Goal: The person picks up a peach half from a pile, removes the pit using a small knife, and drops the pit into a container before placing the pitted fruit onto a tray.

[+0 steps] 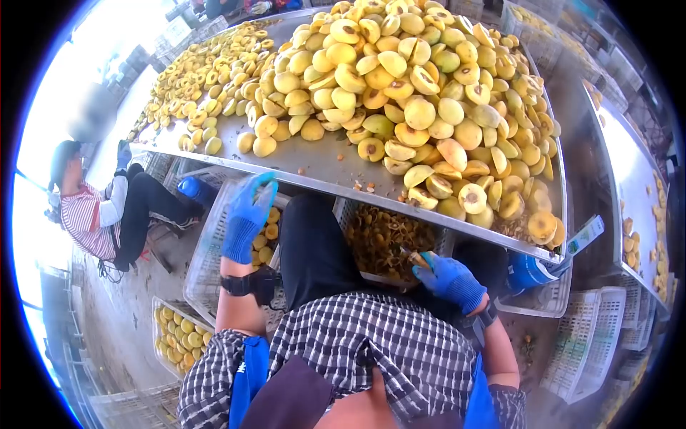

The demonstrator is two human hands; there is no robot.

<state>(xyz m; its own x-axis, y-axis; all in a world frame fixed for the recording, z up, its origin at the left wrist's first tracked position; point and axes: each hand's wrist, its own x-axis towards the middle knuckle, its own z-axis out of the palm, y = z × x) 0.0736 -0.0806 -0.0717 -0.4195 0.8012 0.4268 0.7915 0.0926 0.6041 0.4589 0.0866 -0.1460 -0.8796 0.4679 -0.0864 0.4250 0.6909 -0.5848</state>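
Note:
My left hand (pixel 250 214), in a blue glove with teal fingertips, is raised at the near edge of the metal table (pixel 314 180), above a white crate (pixel 207 250) holding yellow fruit halves. Its fingers are bent and parted from the thumb, and nothing shows between them. In my right hand (pixel 454 282), gloved alike, is a small wooden-handled pitting knife (pixel 419 260), its metal end pointing left. Below that tool a crate of brown pits and scraps (pixel 386 239) stands between my knees. Halved yellow peaches (pixel 421 114) are heaped on the table, some with brown centres showing.
A seated person in a striped shirt (pixel 89 222) is at the left. A crate of peach halves (pixel 182 336) sits on the floor at lower left. Blue containers (pixel 525 273) and an upright white crate (pixel 582 343) stand at right, near another metal table (pixel 629 179).

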